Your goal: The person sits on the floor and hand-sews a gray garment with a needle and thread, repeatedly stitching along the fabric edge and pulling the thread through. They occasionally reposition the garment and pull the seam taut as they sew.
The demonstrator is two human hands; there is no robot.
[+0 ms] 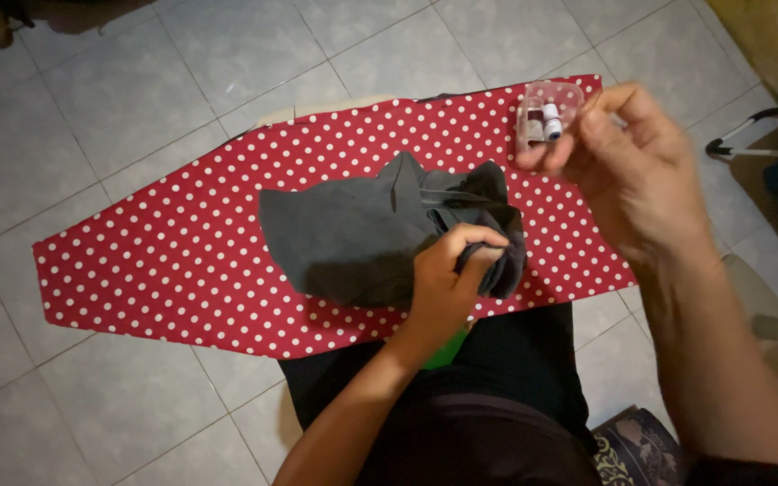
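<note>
Presently, dark grey cloth (362,238): soft, light, limp, bunched on red dotted board (164,252). Left hand (452,270) pinches its fold at four o'clock, likely the best hold. Right hand (628,166), fingers pinched, hovers by clear spool box (548,115) at one o'clock; contents indiscernible.

Both hands (450,270) (628,162) fingers pinched

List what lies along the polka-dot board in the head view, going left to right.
Bare red polka-dot board → grey cloth → left hand gripping the cloth's bunched end → clear plastic box of thread spools → right hand, raised with fingers pinched.
</note>
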